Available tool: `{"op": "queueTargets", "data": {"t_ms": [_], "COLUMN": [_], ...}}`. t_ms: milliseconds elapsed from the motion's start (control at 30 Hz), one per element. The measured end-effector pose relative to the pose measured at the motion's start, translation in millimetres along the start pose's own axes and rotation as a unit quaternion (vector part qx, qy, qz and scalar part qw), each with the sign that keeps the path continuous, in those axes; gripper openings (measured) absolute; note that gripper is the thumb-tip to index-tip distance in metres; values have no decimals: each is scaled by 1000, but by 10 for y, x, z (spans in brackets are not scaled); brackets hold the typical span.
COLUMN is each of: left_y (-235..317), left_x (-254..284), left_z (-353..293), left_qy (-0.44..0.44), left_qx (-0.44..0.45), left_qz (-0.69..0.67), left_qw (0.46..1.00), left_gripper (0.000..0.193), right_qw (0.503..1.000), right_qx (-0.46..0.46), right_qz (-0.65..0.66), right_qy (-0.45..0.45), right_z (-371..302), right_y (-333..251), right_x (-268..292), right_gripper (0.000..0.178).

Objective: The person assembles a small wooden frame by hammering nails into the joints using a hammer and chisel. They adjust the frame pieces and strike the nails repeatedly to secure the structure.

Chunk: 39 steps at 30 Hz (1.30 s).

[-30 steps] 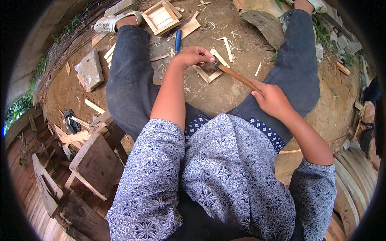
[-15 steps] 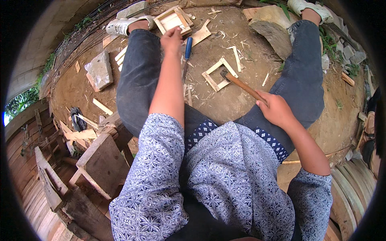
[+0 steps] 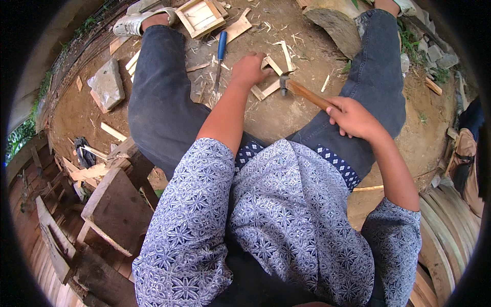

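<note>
Your left hand point(image 3: 249, 69) came back from the far square frame point(image 3: 201, 17), now pressing the small pale wooden frame point(image 3: 273, 77); right hand point(image 3: 353, 117) grips the wooden-handled hammer point(image 3: 305, 91), head touching that frame.

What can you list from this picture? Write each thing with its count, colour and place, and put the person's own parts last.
small wooden frame: one, pale wood, on the dirt between the legs, under the left hand
hammer: one, brown handle and dark head, head beside the small frame
chisel: one, blue handle, on the ground left of the frame
finished wooden frame: one, pale, near the top by the left foot
flat stone: one, grey, on the dirt at left
wood offcuts: several, pale, scattered at left
left hand: one, resting on the small frame
right hand: one, gripping the hammer handle
</note>
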<state>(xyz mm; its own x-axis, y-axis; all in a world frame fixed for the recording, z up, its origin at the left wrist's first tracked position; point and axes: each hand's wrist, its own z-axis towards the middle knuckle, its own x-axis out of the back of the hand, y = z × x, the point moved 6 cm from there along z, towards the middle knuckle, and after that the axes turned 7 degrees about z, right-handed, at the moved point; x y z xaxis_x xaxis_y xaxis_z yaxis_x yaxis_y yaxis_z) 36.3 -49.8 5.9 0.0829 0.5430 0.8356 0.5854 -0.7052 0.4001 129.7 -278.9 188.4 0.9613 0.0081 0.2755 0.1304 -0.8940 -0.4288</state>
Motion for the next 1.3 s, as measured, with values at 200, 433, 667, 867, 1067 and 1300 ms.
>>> {"op": "queueTargets", "data": {"t_ms": [200, 433, 667, 867, 1067, 1300], "left_y": [-178, -207, -195, -245, -53, 167], "left_x": [-131, -16, -83, -127, 95, 218], "left_z": [96, 68, 127, 175, 104, 49], "left_qy": [-34, -22, -43, -13, -32, 4], "left_qx": [10, 5, 10, -5, -38, -102], "left_qz": [51, 48, 37, 30, -1, 14], "left_qw": [998, 999, 998, 999, 999, 995], "left_gripper": [39, 39, 35, 36, 36, 35], "right_qw": [990, 972, 960, 946, 922, 921], "right_qx": [9, -7, -51, -106, -150, -152], "right_qz": [-107, -179, -215, -242, -283, -238], "right_qy": [-88, -152, -170, -191, -216, -269], "right_z": [9, 308, 721, 1150, 1442, 1624], "right_y": [-34, -183, -241, -463, -596, -592], "right_x": [92, 34, 194, 403, 491, 624], "right_gripper": [31, 33, 33, 28, 24, 21]}}
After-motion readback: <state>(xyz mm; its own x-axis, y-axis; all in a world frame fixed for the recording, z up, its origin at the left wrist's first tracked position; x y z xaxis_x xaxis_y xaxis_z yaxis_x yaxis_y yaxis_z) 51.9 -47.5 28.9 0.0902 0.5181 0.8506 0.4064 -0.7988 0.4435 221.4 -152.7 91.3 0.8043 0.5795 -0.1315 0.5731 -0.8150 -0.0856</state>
